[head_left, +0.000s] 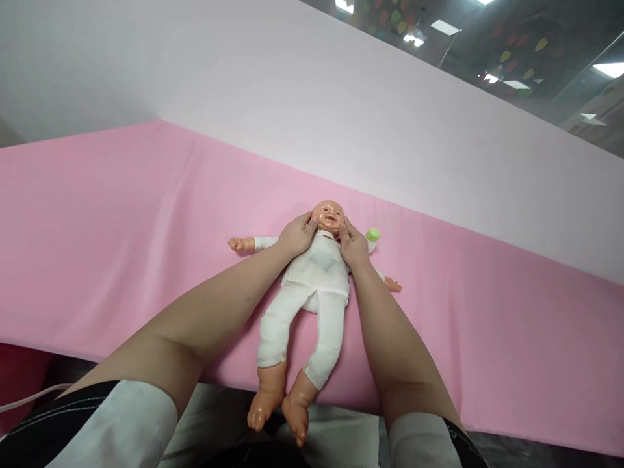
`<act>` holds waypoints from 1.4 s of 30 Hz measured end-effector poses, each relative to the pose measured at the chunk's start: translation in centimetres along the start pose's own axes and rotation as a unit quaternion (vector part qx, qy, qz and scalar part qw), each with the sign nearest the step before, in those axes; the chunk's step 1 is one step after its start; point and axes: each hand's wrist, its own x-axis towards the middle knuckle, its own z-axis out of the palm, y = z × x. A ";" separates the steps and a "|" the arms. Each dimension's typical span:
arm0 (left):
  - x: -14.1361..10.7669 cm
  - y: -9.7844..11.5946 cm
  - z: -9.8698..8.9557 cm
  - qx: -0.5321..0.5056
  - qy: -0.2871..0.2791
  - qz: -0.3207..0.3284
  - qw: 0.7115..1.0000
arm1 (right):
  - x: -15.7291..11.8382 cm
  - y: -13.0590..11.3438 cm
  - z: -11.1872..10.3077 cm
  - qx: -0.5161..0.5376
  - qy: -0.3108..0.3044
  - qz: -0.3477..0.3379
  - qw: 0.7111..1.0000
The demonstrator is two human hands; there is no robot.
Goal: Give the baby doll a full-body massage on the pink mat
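A baby doll (318,260) lies on its back on the pink cloth, its hard plastic head away from me and its feet over the near edge. The body is soft white fabric; the arms spread to both sides. My left hand (298,234) cups the left side of the head at the cheek and jaw. Against the opposite cheek, my right hand (354,244) holds the head in the same way. Some fingers of both hands are hidden beside or behind the head. Just right of my right hand sits a small white item with a light green top (373,234), partly covered.
The pink cloth (121,240) covers a long surface against a white wall (273,97). Dark glass (487,45) with light reflections runs above the wall. A white cable (34,396) passes at lower left, beside something red (19,377).
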 end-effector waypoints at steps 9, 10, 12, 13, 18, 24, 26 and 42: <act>-0.5 1.0 -0.5 -0.011 -0.025 -0.004 1.000 | -0.3 -0.6 0.0 -0.013 0.012 -0.008 1.000; -0.6 1.1 -0.5 -0.013 -0.026 -0.008 1.000 | -0.4 -0.8 0.0 -0.020 0.007 -0.006 1.000; -0.6 1.2 -0.6 -0.018 -0.025 -0.013 0.999 | -0.6 -1.2 -0.1 -0.036 0.001 -0.005 0.999; -0.6 1.3 -0.6 -0.021 -0.026 -0.015 0.999 | -0.6 -1.4 -0.1 -0.044 0.002 -0.005 0.999; -0.5 1.1 -0.6 -0.014 -0.033 -0.014 0.999 | -0.6 -2.0 0.0 -0.073 0.028 -0.003 0.997; -0.2 0.4 -0.5 -0.009 -0.036 -0.002 0.999 | -0.4 -1.2 -0.1 -0.034 0.019 -0.027 0.999; 0.0 0.2 -0.5 -0.002 -0.030 -0.001 1.000 | -0.2 -0.8 0.0 -0.013 0.016 -0.030 0.999; 0.3 -0.6 -0.2 -0.052 -0.030 0.000 0.998 | -0.2 -0.3 0.1 -0.053 0.039 -0.033 0.997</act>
